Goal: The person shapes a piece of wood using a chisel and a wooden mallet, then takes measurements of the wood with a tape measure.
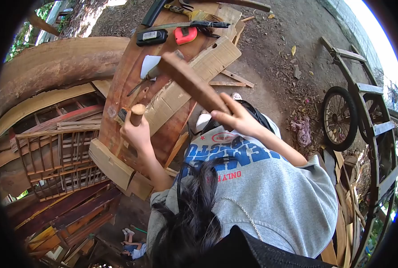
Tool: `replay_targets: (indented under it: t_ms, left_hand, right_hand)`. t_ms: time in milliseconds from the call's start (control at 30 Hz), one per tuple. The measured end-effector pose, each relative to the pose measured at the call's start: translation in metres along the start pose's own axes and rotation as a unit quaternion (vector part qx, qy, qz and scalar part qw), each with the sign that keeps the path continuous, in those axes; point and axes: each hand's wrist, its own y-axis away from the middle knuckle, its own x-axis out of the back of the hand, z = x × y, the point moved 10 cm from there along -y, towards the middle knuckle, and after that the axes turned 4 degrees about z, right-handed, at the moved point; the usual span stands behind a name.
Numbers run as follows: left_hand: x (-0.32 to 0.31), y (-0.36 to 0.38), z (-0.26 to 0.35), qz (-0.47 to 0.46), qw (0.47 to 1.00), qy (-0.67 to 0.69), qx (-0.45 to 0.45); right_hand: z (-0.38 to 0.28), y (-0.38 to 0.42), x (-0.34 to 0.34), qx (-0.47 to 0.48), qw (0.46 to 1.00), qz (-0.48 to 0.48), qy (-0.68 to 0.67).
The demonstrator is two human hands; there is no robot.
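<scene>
My left hand is closed around a round wooden handle, its end facing up. The working end of that tool is mostly hidden by the fist. It stands over the wooden tabletop. My right hand grips one end of a thick wooden bar, which reaches up and left above the table. Under the bar lies a long strip of cardboard. Close to the bar's far end are a white piece of paper and a thin pointed tool.
A red tape measure, a black case and a paintbrush lie at the table's far end. A wooden rack and stacked boards stand left. A wheeled cart is right. Another person is at lower left.
</scene>
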Motion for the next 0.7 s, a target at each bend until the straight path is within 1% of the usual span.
replay_targets:
  t_ms: [33, 67, 100, 133, 167, 233, 267, 300, 333, 400, 433, 467, 500, 567, 633, 667, 700]
  left_hand:
    - [0.003, -0.006, 0.028, 0.032, 0.998, 0.044, -0.032]
    - [-0.003, -0.012, 0.057, 0.039, 0.992, 0.106, -0.063]
    - [-0.015, -0.014, 0.086, 0.027, 0.99, 0.101, -0.091]
    - [-0.03, -0.015, 0.119, -0.019, 0.984, 0.144, -0.102]
    - [-0.049, -0.012, 0.149, -0.054, 0.971, 0.187, -0.14]
    - [-0.08, -0.002, 0.212, -0.128, 0.936, 0.263, -0.199]
    - [-0.091, 0.005, 0.242, -0.152, 0.918, 0.278, -0.238]
    - [-0.106, 0.012, 0.264, -0.189, 0.908, 0.284, -0.242]
    - [-0.105, 0.015, 0.289, -0.2, 0.89, 0.307, -0.271]
    - [-0.125, 0.022, 0.311, -0.207, 0.893, 0.29, -0.275]
    - [-0.137, 0.024, 0.318, -0.21, 0.898, 0.27, -0.277]
    - [-0.139, 0.023, 0.319, -0.168, 0.903, 0.289, -0.27]
    - [-0.14, 0.024, 0.321, -0.169, 0.903, 0.29, -0.268]
    - [-0.145, 0.027, 0.318, -0.18, 0.913, 0.266, -0.251]
    - [-0.146, 0.028, 0.313, -0.176, 0.922, 0.254, -0.235]
    - [-0.147, 0.027, 0.308, -0.17, 0.93, 0.241, -0.22]
    - [-0.149, 0.024, 0.303, -0.169, 0.931, 0.24, -0.217]
  right_hand:
    - [0.015, 0.0, 0.02, -0.055, 0.998, 0.033, -0.007]
    - [0.02, 0.001, 0.043, -0.059, 0.993, 0.093, -0.049]
    - [0.025, 0.004, 0.064, -0.064, 0.982, 0.152, -0.09]
    - [0.014, 0.008, 0.082, -0.043, 0.975, 0.174, -0.135]
    - [-0.001, 0.014, 0.103, -0.022, 0.964, 0.196, -0.179]
    - [-0.012, 0.035, 0.155, 0.003, 0.941, 0.3, -0.154]
    - [-0.009, 0.045, 0.185, 0.046, 0.92, 0.357, -0.155]
    - [-0.025, 0.06, 0.206, 0.059, 0.907, 0.386, -0.157]
    - [-0.031, 0.073, 0.23, 0.106, 0.889, 0.411, -0.173]
    - [-0.049, 0.102, 0.269, 0.197, 0.847, 0.454, -0.193]
    - [-0.056, 0.116, 0.282, 0.225, 0.818, 0.484, -0.215]
    - [-0.057, 0.127, 0.289, 0.246, 0.79, 0.507, -0.241]
    - [-0.055, 0.137, 0.295, 0.266, 0.76, 0.529, -0.266]
    - [-0.044, 0.137, 0.278, 0.309, 0.705, 0.555, -0.316]
    - [-0.03, 0.109, 0.213, 0.295, 0.749, 0.479, -0.35]
    - [-0.023, 0.096, 0.177, 0.155, 0.851, 0.417, -0.28]
    - [-0.006, 0.089, 0.144, 0.01, 0.92, 0.336, -0.199]
